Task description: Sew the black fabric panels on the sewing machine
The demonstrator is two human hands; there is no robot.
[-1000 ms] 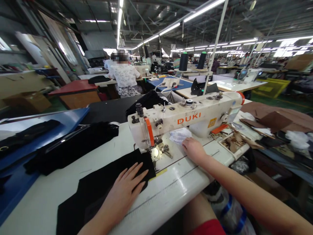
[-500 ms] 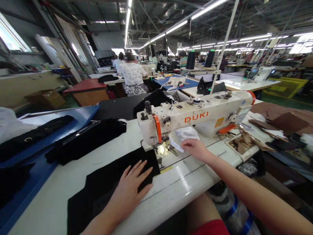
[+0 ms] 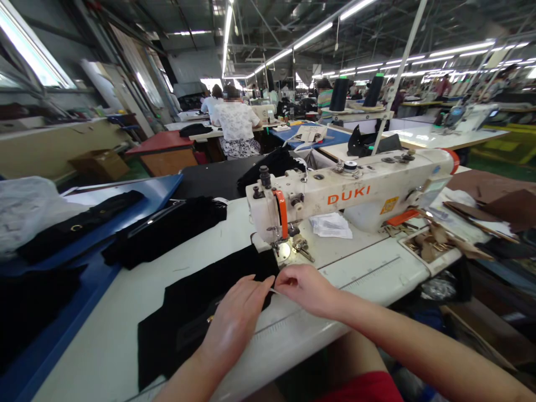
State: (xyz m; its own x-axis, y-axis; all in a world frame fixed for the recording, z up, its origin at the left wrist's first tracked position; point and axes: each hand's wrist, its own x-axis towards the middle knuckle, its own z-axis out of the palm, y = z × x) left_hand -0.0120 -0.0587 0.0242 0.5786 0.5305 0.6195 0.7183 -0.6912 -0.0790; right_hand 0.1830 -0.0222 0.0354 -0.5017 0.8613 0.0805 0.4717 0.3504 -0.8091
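Note:
A black fabric piece (image 3: 196, 290) lies flat on the white sewing table, its upper right corner close to the needle area of the sewing machine (image 3: 326, 195). My left hand (image 3: 237, 312) rests over the fabric's right part, fingers drawn together and tips at the left end of a small white label (image 3: 274, 291). Just right of it, my right hand (image 3: 307, 287) pinches the same label, which my fingers mostly hide. A small gold-coloured metal piece (image 3: 210, 319) shows on the fabric beside my left hand. Under the machine arm sits a stack of white labels (image 3: 330, 225).
Folded black pieces (image 3: 167, 226) lie to the left, beside a blue surface (image 3: 94, 279) bearing more black pieces. A tray of tan scraps and metal parts (image 3: 427, 245) is at the right. Ahead, a person in a patterned white top (image 3: 237, 123) sits at another table.
My right hand has brought a white label from the stack down and left to the fabric's edge. My left hand, spread flat before, has drawn its fingers together. The view has shifted slightly.

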